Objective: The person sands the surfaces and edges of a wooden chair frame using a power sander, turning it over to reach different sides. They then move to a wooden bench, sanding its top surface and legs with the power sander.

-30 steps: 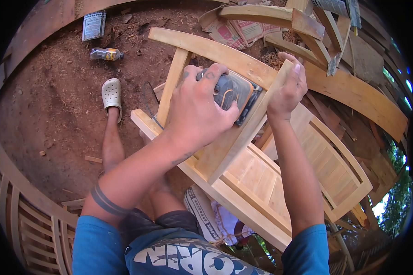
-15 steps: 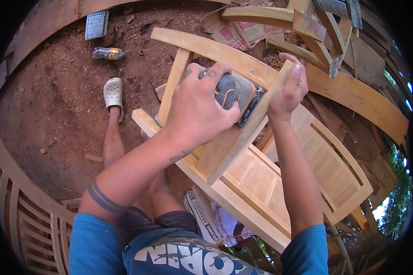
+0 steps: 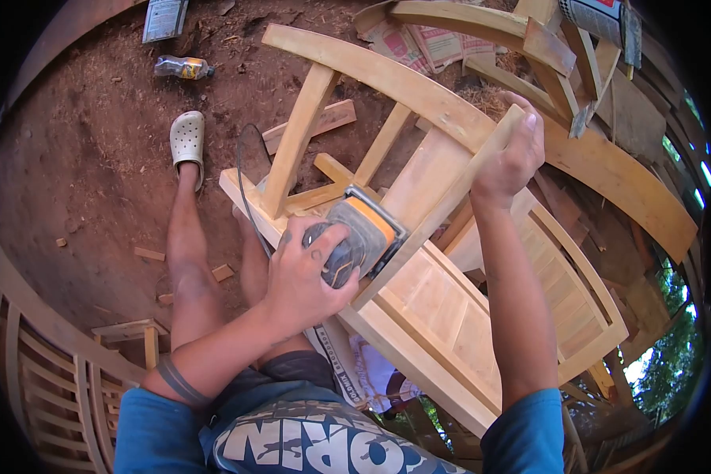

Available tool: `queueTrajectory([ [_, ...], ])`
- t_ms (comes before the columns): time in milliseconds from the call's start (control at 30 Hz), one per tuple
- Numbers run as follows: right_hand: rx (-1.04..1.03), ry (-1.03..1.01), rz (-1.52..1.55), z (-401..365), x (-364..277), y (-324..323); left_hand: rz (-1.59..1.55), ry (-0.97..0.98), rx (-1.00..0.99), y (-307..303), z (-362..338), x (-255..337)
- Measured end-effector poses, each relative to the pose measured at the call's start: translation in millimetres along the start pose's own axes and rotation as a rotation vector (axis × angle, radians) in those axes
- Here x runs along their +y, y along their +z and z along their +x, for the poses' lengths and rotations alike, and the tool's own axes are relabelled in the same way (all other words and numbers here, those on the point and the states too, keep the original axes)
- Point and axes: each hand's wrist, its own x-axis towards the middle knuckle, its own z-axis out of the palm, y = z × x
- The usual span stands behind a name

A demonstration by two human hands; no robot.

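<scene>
My left hand (image 3: 304, 276) grips a grey and orange electric sander (image 3: 357, 237), pressed flat on a pale wooden slat (image 3: 426, 178) of an unfinished chair frame (image 3: 450, 316). The sander sits at the slat's near, lower end, and its black cord (image 3: 245, 170) loops away to the left. Fingers of my right hand (image 3: 515, 154) wrap the upper end of a narrow slat next to the curved top rail (image 3: 387, 75). The chair lies tilted across my lap, over my bare legs.
Red dirt covers the ground at left, with a plastic bottle (image 3: 182, 68), a pale clog on my foot (image 3: 186, 138) and wood offcuts (image 3: 154, 254). Curved wooden parts (image 3: 624, 182) and printed sacks (image 3: 423, 43) pile up at the back right. A slatted wooden frame (image 3: 47, 387) lies at lower left.
My left hand has slid the sander down the slat from near the top rail towards me. My right hand stays on the slat's upper end. The view has shifted slightly.
</scene>
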Motion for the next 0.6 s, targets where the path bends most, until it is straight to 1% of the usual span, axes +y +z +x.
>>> queueTrajectory([
  [100,0.000,-0.009,-0.007,-0.9,0.1,0.5,0.059,0.027,0.016,0.2,-18.4,-7.1],
  [167,-0.011,-0.010,-0.028,-0.4,0.5,-1.0,0.050,0.035,0.045,-0.4,-8.8,-1.5],
  [267,-0.006,-0.013,0.007,-0.2,1.7,-0.2,-0.040,-0.001,0.063,-0.4,32.5,13.4],
  [367,-0.008,-0.009,-0.013,-1.4,-2.4,-0.2,0.003,0.030,0.096,-5.2,80.4,23.0],
  [433,-0.005,-0.013,-0.018,-0.4,-1.8,0.1,0.037,0.024,0.116,-8.4,96.1,26.0],
  [500,-0.004,-0.010,-0.020,-0.7,-0.6,-0.7,-0.003,0.013,0.076,-11.8,87.6,19.7],
  [600,-0.003,-0.002,-0.013,-0.9,1.1,0.2,-0.034,0.018,0.039,-3.8,38.1,-1.0],
])
